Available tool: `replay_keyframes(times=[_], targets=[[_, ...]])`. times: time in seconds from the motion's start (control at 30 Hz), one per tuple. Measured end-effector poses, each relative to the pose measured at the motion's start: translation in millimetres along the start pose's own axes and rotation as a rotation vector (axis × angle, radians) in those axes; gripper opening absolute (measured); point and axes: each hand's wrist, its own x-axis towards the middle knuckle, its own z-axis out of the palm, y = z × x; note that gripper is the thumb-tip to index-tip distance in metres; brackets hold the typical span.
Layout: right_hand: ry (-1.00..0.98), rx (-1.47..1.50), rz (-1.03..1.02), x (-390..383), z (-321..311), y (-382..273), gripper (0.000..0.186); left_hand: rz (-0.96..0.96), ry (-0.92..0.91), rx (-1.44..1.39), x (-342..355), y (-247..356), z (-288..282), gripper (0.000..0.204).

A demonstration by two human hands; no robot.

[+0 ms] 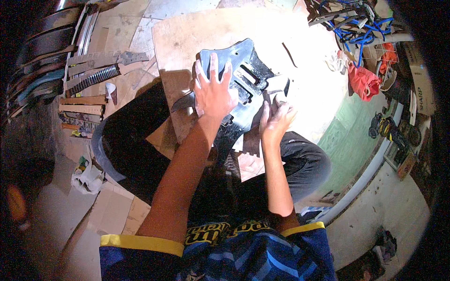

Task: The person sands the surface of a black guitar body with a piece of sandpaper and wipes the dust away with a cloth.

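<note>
A black electric guitar body (248, 54), dusted pale and with cut-out cavities, lies on a light board (173, 42) over my lap. My left hand (214, 91) rests on the body's upper left with fingers spread flat, white powder on their tips. My right hand (276, 122) is at the body's right edge, thumb raised and fingers bent around something dark that I cannot make out. A small white-and-dark piece (277, 83) is just above that hand. A thin dark strip (289, 54) lies on the board at upper right.
Stacked dark curved pieces (47, 37) and several guitar necks (91, 77) lie at left. Blue cables (363, 30), a red bag (363, 82) and a yellow-and-black toy vehicle (393, 126) are at right. A crumpled white bag (86, 175) and cardboard (110, 206) lie at lower left.
</note>
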Motion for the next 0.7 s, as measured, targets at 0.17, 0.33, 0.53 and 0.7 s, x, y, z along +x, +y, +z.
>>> replay_keyframes(times=[0.17, 0.33, 0.53, 0.7], targets=[[0.005, -0.055, -0.006, 66.4, 10.9, 5.7, 0.03, 0.043, 0.123, -0.103, 8.3, -0.7, 9.1, 0.081], [-0.043, -0.033, 0.023, 3.1, -5.2, -2.8, 0.032, 0.027, 0.092, -0.076, 1.3, -3.4, 7.2, 0.079], [0.018, -0.038, 0.014, 56.7, 8.7, -2.7, 0.032, -0.005, 0.0, -0.123, 6.8, -6.1, 15.2, 0.085], [0.018, -0.048, -0.019, 26.9, 10.5, 3.2, 0.032, 0.018, 0.042, -0.039, 3.3, -2.9, 5.2, 0.084]])
